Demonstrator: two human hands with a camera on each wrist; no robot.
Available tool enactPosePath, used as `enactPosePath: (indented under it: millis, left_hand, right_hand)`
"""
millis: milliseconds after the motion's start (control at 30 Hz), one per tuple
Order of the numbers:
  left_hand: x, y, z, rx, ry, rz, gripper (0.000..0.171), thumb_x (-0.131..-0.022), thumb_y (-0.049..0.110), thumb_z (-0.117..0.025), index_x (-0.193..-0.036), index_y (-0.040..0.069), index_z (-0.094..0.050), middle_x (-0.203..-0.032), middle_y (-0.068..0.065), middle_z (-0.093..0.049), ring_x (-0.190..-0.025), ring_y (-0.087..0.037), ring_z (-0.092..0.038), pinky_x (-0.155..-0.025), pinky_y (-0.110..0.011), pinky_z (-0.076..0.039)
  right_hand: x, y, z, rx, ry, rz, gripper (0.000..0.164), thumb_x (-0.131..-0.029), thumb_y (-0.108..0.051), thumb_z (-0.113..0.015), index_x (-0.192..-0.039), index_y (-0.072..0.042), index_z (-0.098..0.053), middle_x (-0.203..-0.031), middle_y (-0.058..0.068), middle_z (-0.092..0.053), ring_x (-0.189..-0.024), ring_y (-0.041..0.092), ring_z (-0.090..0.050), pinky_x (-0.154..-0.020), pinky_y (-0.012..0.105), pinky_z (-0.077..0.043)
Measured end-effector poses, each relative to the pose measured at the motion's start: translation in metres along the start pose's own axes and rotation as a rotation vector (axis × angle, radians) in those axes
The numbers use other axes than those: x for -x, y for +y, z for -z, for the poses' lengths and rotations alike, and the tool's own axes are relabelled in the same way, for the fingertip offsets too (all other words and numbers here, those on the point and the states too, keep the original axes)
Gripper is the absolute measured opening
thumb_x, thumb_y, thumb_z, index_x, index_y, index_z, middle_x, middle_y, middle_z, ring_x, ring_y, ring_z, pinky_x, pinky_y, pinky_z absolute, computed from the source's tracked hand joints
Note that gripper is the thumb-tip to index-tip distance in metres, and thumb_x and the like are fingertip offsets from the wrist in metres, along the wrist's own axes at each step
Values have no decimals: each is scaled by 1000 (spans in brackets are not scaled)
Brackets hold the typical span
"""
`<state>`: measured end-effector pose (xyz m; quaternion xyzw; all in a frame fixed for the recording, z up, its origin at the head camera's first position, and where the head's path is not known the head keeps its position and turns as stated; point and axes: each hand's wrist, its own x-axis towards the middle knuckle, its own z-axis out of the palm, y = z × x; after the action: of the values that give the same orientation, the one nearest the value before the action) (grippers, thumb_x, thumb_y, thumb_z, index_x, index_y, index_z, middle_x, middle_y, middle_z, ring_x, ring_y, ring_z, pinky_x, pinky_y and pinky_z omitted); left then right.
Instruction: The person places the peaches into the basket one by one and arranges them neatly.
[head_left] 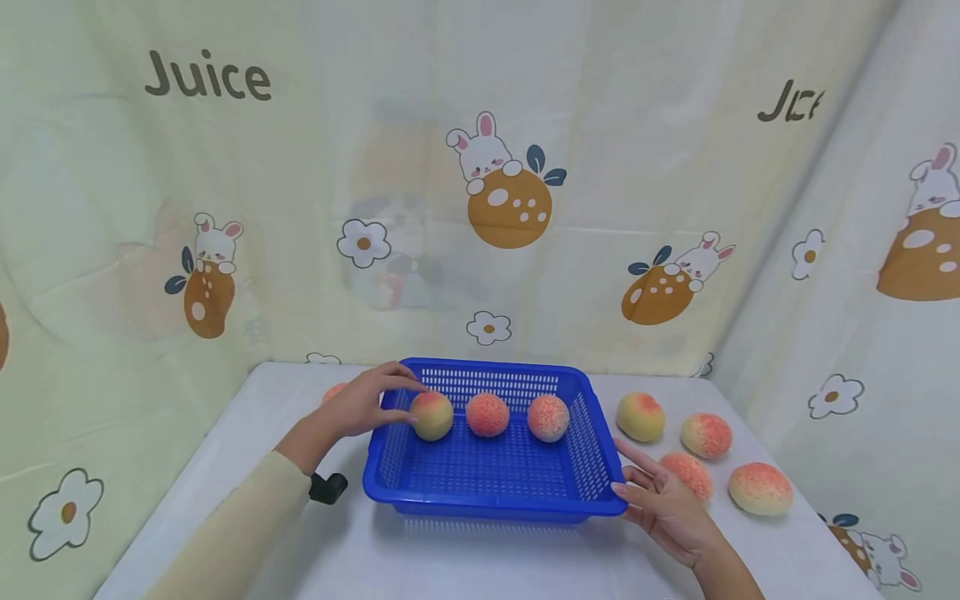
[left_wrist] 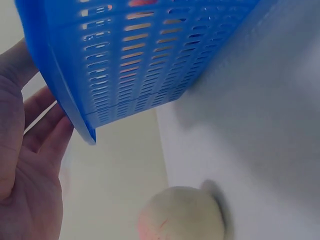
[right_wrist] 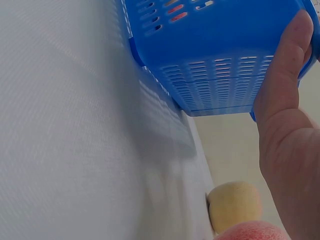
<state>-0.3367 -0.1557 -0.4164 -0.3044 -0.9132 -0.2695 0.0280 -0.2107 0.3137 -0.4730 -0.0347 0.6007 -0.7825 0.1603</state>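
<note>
A blue plastic basket (head_left: pixel 487 504) stands in the middle of the white table, with three peaches in a row inside it. Over its left rim reaches my left hand (head_left: pixel 371 402), thumb and fingers pinching the yellow-and-red leftmost peach (head_left: pixel 432 417). The speckled middle peach (head_left: pixel 487 415) and right peach (head_left: pixel 548 418) lie apart from it. At the basket's front right corner my right hand (head_left: pixel 663 504) grips the rim, thumb on top. In the right wrist view the thumb (right_wrist: pixel 295 40) presses the blue wall. The left wrist view hides the pinched peach behind the basket side.
To the right lie several more peaches: a yellow one (head_left: pixel 641 417), a speckled one (head_left: pixel 707 435), one partly behind my right hand (head_left: pixel 688 477), and another (head_left: pixel 761 489). One peach (head_left: pixel 333 391) shows behind my left hand. A printed curtain (head_left: pixel 420 292) hangs behind the table.
</note>
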Motion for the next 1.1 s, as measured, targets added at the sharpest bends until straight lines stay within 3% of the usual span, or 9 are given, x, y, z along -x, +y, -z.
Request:
enactPosePath:
  millis: [167, 433, 667, 833, 1100]
  left_hand:
    - [13, -4, -3, 4, 83, -22, 46, -88, 32, -82, -131, 21, -71, -137, -6, -61, -133, -32, -55, -107, -55, -50]
    - [34, -9, -10, 43, 184, 53, 45, -88, 28, -82, -131, 22, -71, -138, -5, -61, -134, -32, -56, -104, -55, -53]
    - [47, -13, -17, 82, 337, 66, 41, -89, 23, -81, -129, 17, -72, -133, -9, -64, -128, -33, -59, -107, -57, -50]
    - [53, -19, -23, 119, 424, 163, 44, -89, 25, -81, -131, 17, -70, -134, -10, -63, -130, -33, -58, -108, -59, -49]
    - [61, -38, -27, 290, 547, 271, 44, -92, 20, -78, -134, 14, -67, -139, -13, -59, -131, -35, -56, -110, -55, -47]
  right_hand:
    - [-1, 1, 0, -1, 8, -7, 62, -103, -3, -58, -156, -30, -41, -106, -3, -67, -97, 13, -72, -93, 35, -60]
    - [-2, 3, 0, -8, -5, -4, 63, -103, -3, -58, -156, -30, -40, -105, -5, -67, -97, 12, -71, -92, 34, -60]
    - [-1, 4, 1, -15, -22, 31, 61, -103, 0, -55, -155, -28, -41, -105, -4, -68, -98, 11, -71, -92, 34, -60]
    - [-1, 3, 1, -16, -16, 25, 61, -103, -2, -56, -156, -29, -40, -108, -3, -68, -100, 12, -71, -93, 34, -60]
    - [0, 3, 0, -19, -18, 27, 63, -104, -3, -55, -158, -27, -36, -109, -2, -69, -100, 13, -71, -94, 34, -60]
